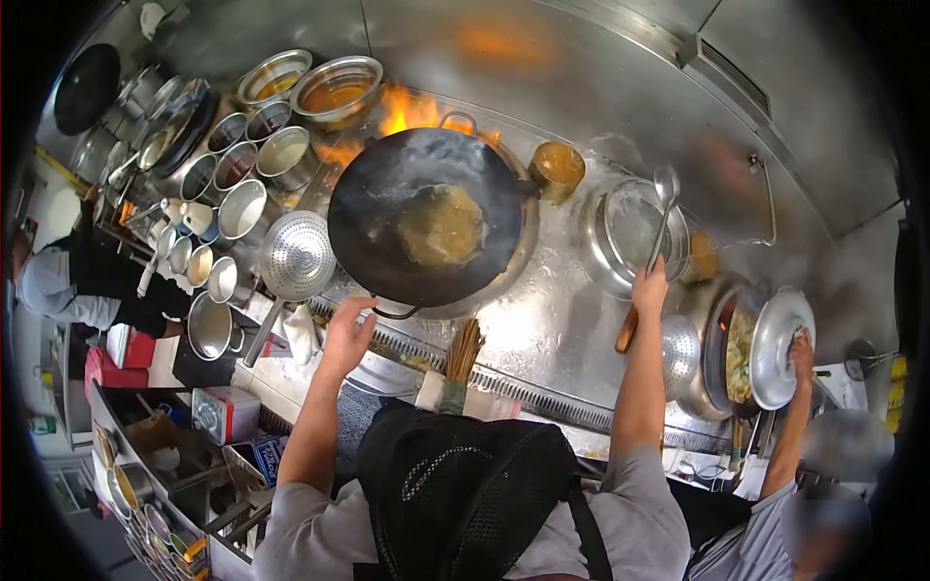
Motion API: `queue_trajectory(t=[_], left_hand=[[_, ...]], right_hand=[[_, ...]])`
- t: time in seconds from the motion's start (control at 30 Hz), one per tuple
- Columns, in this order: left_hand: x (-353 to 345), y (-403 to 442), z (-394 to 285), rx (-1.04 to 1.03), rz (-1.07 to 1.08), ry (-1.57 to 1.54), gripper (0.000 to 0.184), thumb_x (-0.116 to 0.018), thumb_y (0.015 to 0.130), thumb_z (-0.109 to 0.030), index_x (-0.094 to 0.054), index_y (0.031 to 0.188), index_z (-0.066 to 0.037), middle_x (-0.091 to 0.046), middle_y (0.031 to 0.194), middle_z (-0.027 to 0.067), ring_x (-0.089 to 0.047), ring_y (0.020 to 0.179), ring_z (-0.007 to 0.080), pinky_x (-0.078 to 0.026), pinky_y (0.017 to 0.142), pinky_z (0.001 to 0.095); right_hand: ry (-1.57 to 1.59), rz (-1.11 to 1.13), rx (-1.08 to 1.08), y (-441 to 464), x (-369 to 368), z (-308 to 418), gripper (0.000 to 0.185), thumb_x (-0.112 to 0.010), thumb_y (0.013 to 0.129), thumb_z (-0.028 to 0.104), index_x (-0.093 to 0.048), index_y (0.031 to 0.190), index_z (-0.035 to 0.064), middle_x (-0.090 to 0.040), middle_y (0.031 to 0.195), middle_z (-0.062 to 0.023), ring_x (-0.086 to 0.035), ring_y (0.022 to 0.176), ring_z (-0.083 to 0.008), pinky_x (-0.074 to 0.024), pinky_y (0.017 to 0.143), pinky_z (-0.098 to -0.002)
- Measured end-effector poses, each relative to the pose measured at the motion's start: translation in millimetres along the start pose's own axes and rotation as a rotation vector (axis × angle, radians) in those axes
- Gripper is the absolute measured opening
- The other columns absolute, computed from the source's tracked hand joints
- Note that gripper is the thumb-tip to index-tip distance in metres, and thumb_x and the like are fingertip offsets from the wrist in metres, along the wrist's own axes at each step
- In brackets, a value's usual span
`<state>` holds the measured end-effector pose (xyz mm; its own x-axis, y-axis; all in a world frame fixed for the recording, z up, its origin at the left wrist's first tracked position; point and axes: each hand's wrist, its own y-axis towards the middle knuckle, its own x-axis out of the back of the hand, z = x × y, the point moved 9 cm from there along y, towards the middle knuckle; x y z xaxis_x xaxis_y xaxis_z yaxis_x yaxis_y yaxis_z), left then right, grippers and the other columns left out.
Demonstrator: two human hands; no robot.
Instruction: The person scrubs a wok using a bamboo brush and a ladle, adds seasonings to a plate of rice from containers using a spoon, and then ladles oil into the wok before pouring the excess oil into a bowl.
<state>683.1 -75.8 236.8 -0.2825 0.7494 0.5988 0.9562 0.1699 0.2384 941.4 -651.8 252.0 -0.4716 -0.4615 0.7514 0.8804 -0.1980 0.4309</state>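
1. Steam veils the wok (pixel 373 223), making the yellowish liquid (pixel 441 228) inside hard to read; the wok hides most of the flames (pixel 407 111) behind it.
2. The wok sits in front of the person, over the fire on the metal tabletop (pixel 523 334).
3. The left hand (pixel 347 334) is partly curled at the wok's near loop handle (pixel 397 315); whether it grips cannot be told.
4. The right hand (pixel 649 286) is clamped round the ladle (pixel 663 230), its bowl up by the metal pot (pixel 599 257); the palm is hidden.
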Motion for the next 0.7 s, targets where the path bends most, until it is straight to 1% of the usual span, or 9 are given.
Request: queue_trajectory(t=[0.03, 0.13, 0.23, 0.27, 0.3, 0.33, 0.4, 0.63, 0.7], left_hand=[[8, -11, 18, 0.099, -0.029, -0.033, 0.025, -0.067, 0.092, -0.001, -0.066, 0.117, -0.002, -0.067, 0.115, 0.0165, -0.066, 0.106, 0.0318, -0.053, 0.09, 0.0392], [19, -29, 40, 0.192, -0.072, -0.119, 0.022, -0.064, 0.095, 0.0, -0.066, 0.117, 0.0, -0.067, 0.115, 0.0135, -0.068, 0.103, 0.0235, -0.056, 0.087, 0.0353], [9, -20, 38, 0.213, -0.026, -0.108, 0.021, -0.061, 0.097, -0.001, -0.066, 0.118, 0.001, -0.067, 0.115, 0.0138, -0.068, 0.104, 0.0238, -0.056, 0.088, 0.0336], [5, -16, 36, 0.222, -0.019, -0.129, 0.021, -0.061, 0.097, -0.001, -0.066, 0.117, 0.001, -0.067, 0.114, 0.0139, -0.067, 0.104, 0.0233, -0.056, 0.087, 0.0332], [0, -8, 30, 0.214, -0.002, -0.132, 0.021, -0.061, 0.097, -0.001, -0.066, 0.117, 0.001, -0.067, 0.114, 0.0139, -0.067, 0.104, 0.0233, -0.056, 0.087, 0.0332], [-5, 6, 13, 0.115, -0.014, -0.134, 0.022, -0.063, 0.095, 0.0, -0.066, 0.117, 0.0, -0.067, 0.113, 0.0135, -0.067, 0.101, 0.0237, -0.056, 0.086, 0.0337], [-17, 31, -8, -0.007, -0.009, -0.166, 0.022, -0.065, 0.094, 0.0, -0.067, 0.116, -0.002, -0.067, 0.111, 0.013, -0.067, 0.097, 0.024, -0.056, 0.083, 0.0337], [-101, 133, -8, -0.079, -0.013, -0.222, 0.019, -0.069, 0.096, -0.009, -0.068, 0.113, -0.002, -0.071, 0.105, 0.0126, -0.071, 0.087, 0.019, -0.058, 0.079, 0.0314], [-135, 163, 0, 0.144, 0.09, -0.27, 0.021, -0.07, 0.092, -0.014, -0.068, 0.11, -0.003, -0.073, 0.101, 0.0148, -0.072, 0.089, 0.0241, -0.057, 0.08, 0.0349]], right_hand=[[-0.035, 0.071, -0.104, -10, -3, -9, 0.048, -0.061, 0.091, 0.013, -0.056, 0.135, -0.0066, -0.069, 0.109, -0.0332, -0.067, 0.106, -0.049, -0.0545, 0.088, -0.0496], [-0.12, 0.265, -0.227, -32, -20, -54, 0.045, -0.06, 0.092, 0.013, -0.056, 0.132, -0.0073, -0.069, 0.105, -0.0334, -0.066, 0.104, -0.0516, -0.0541, 0.09, -0.0507], [-0.218, 0.232, -0.124, -28, -41, -128, 0.031, -0.063, 0.092, 0.012, -0.061, 0.119, -0.0023, -0.072, 0.094, -0.0265, -0.071, 0.082, -0.0449, -0.0574, 0.073, -0.0471], [0.457, 0.436, -0.5, -41, -58, -149, 0.021, -0.062, 0.093, 0.012, -0.06, 0.111, 0.0017, -0.069, 0.087, -0.019, -0.066, 0.069, -0.0334, -0.0528, 0.06, -0.041], [1.163, 0.605, -0.843, -64, -77, -139, 0.011, -0.062, 0.095, 0.011, -0.059, 0.103, 0.0058, -0.065, 0.079, -0.0115, -0.06, 0.056, -0.022, -0.0483, 0.048, -0.0349], [1.164, 0.595, -0.851, -73, -61, -120, 0.011, -0.062, 0.095, 0.011, -0.059, 0.103, 0.0058, -0.065, 0.079, -0.0115, -0.06, 0.056, -0.022, -0.0483, 0.048, -0.0349], [1.306, 0.43, -0.919, -90, -4, -39, 0.005, -0.058, 0.099, 0.011, -0.054, 0.096, 0.0113, -0.053, 0.073, 0.0004, -0.042, 0.05, -0.0048, -0.0328, 0.041, -0.0239], [1.522, 0.714, -0.883, -118, 70, 98, 0.012, -0.056, 0.101, 0.01, -0.049, 0.11, 0.009, -0.053, 0.081, -0.0011, -0.041, 0.05, -0.0017, -0.033, 0.037, -0.0203], [1.477, 0.751, -0.872, -130, 75, 133, 0.015, -0.057, 0.1, 0.01, -0.049, 0.113, 0.0079, -0.052, 0.08, -0.0016, -0.042, 0.05, -0.0015, -0.0332, 0.037, -0.0204]])
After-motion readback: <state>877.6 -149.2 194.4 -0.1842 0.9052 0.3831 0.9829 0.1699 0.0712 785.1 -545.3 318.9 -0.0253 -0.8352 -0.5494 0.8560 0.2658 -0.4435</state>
